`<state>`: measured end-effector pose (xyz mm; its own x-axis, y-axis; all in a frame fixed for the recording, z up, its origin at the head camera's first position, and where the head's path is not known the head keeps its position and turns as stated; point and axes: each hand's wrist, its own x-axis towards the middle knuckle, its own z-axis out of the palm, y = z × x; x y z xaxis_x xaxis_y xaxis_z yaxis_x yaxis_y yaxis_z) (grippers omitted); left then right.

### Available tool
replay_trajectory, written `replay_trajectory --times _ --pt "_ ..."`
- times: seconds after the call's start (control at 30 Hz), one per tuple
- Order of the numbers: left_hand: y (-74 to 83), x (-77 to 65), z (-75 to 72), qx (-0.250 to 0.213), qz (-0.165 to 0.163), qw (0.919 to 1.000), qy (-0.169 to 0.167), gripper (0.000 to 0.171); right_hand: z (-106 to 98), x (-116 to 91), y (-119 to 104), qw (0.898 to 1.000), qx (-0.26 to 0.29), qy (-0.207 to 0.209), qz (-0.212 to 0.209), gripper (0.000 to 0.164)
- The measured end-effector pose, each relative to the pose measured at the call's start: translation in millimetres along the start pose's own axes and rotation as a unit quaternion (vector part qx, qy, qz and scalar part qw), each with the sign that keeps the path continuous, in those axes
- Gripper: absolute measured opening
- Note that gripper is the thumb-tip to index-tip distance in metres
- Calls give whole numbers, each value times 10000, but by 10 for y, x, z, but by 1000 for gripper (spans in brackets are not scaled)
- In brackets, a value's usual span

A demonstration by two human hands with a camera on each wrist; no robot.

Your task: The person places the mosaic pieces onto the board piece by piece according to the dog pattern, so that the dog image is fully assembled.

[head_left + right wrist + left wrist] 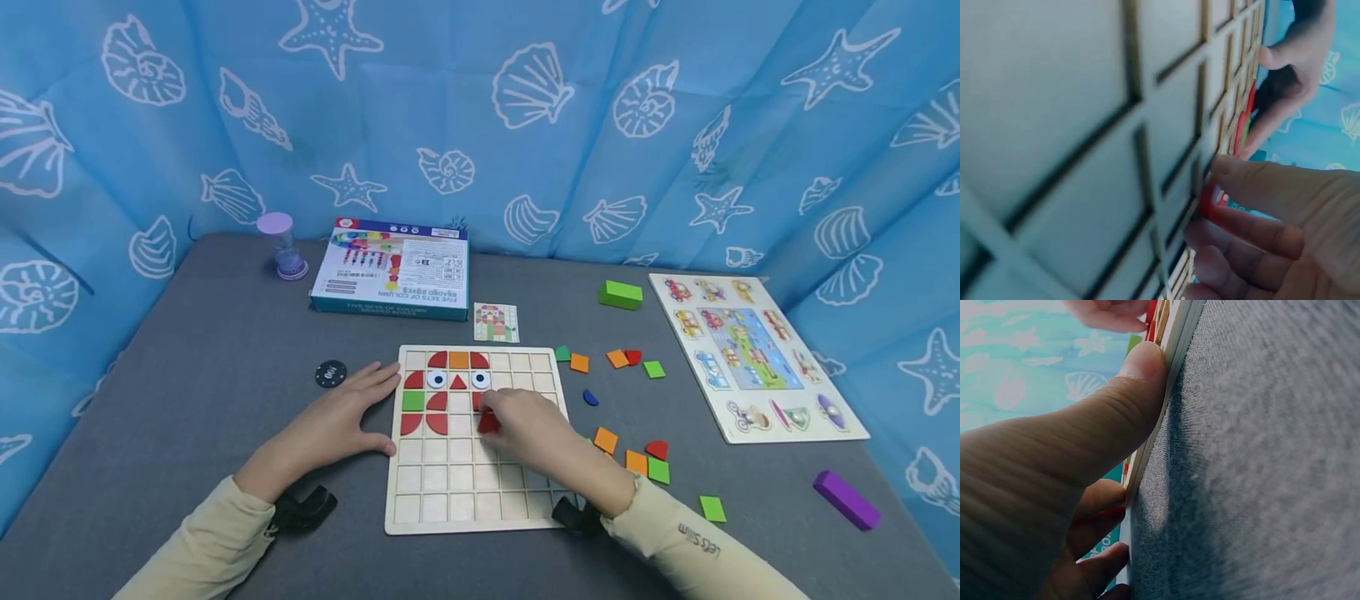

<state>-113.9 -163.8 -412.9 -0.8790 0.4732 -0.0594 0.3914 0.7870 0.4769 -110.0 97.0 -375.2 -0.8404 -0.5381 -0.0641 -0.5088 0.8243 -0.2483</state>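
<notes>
A wooden grid board (420, 507) lies on the table between my hands. Red, green and orange tiles and two eye discs (437, 379) fill part of its upper left. My right hand (540, 433) pinches a red tile (1208, 199) between thumb and fingers, down at a cell of the board; its fingers partly cover the tile. Another red tile (477, 402) sits just above it, partly hidden. My left hand (337, 421) touches the board's left edge with thumb and fingertips, fingers spread and nearly straight. In the left wrist view the thumb (1141, 369) presses along that edge.
Behind the board are a small picture card (496, 323), a bead box (390, 271) and an hourglass (283, 246). To the right lie several loose tiles (606, 440), a green block (620, 295), a vehicle puzzle (757, 350) and a purple block (846, 500). A black disc (331, 373) lies left.
</notes>
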Motion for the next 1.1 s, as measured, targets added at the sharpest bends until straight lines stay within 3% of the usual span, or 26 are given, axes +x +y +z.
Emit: replay_trajectory --times 0.23,0.47,0.63,0.83,1.1 --pt "-4 -1 -9 -34 19 10000 -47 95 -52 -21 24 9998 25 -211 -21 22" --pt "-3 4 0 11 -38 10000 -55 96 -83 -38 51 9978 218 -621 -93 40" --pt "-5 2 4 1 -36 10000 -37 96 -81 -43 75 9971 172 -690 -256 33" --pt "-2 2 -4 3 -9 10000 -32 96 -49 -16 76 9977 285 -531 -321 20" --pt "14 2 -11 15 -50 10000 -62 95 15 56 33 9994 -197 -59 -278 13"
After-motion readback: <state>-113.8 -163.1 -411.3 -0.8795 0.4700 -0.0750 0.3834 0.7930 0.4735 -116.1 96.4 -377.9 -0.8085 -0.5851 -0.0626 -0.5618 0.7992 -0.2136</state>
